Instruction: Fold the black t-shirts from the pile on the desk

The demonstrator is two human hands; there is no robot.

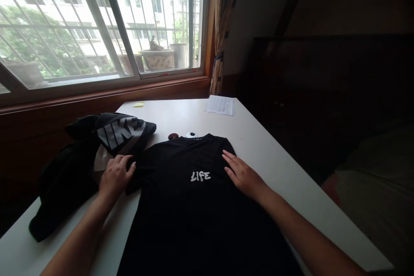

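Note:
A black T-shirt (194, 215) with white lettering on its chest lies spread out on the white table, its collar towards the far side. My left hand (114, 177) is at the end of the left-hand sleeve, beside a dark heap of clothing (71, 168). Its fingers are slightly bent and the thumb stands apart from them. On the other side, my right hand (244, 177) rests with straight fingers on the shirt near the right-hand shoulder. That sleeve is mostly hidden under or behind the hand.
Beyond the collar are a small white round object (192, 134) and a brown round one (174, 136). Papers (220, 105) lie at the far corner of the white table (268, 155), and a yellow note (139, 105) at the far left. A barred window (97, 26) is behind.

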